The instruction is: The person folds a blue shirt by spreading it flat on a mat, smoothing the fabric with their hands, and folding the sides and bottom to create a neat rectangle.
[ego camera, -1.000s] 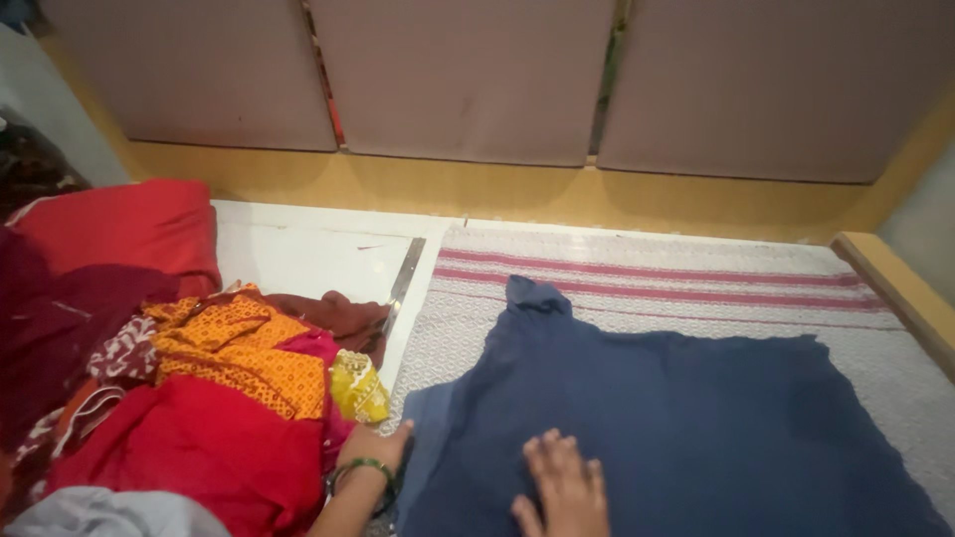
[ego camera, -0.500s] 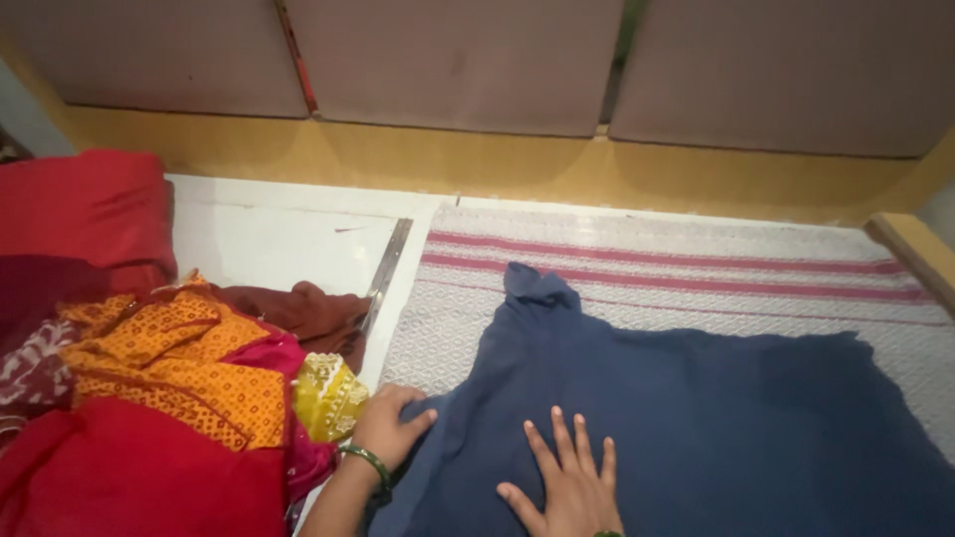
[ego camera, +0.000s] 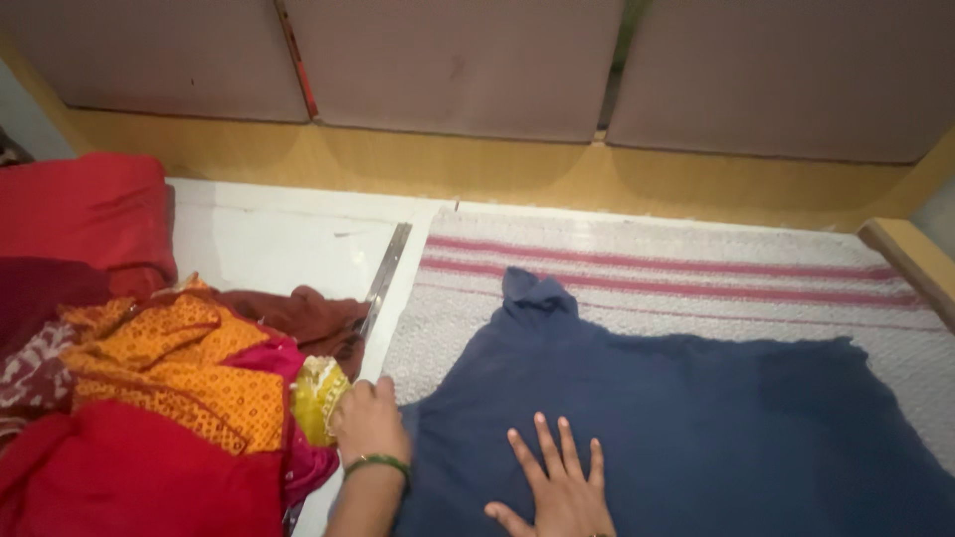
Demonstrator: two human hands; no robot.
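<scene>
From the head camera, a heap of clothes crowds the left side: a red cloth (ego camera: 139, 472) at the front, an orange patterned fabric (ego camera: 169, 363) over it, a maroon-brown piece (ego camera: 303, 313) behind, a small yellow-gold embroidered bundle (ego camera: 316, 396) at its right edge and a red cushion (ego camera: 85, 209) at the back left. A metal ruler (ego camera: 383, 280) lies on the white surface (ego camera: 269, 254), running along the left edge of a grey woven mat with pink stripes (ego camera: 676, 268). Padded panels (ego camera: 458, 65) and a yellow wooden ledge (ego camera: 477, 169) close off the far side; a wooden rail (ego camera: 910, 264) borders the right.

The mat is bare beyond the cloth toward the far ledge, and the white surface is open behind the heap.

The navy blue cloth (ego camera: 696, 418) lies spread nearly flat on the mat, wrinkled, with a small bunched peak at its far left corner. The left hand (ego camera: 368, 423), with a green bangle (ego camera: 376, 463) at the wrist, rests at the cloth's left edge beside the yellow bundle, fingers curled; whether its grip pinches the cloth I cannot tell. The right hand (ego camera: 557, 487) lies flat on the cloth, fingers spread apart, gripping nothing.
</scene>
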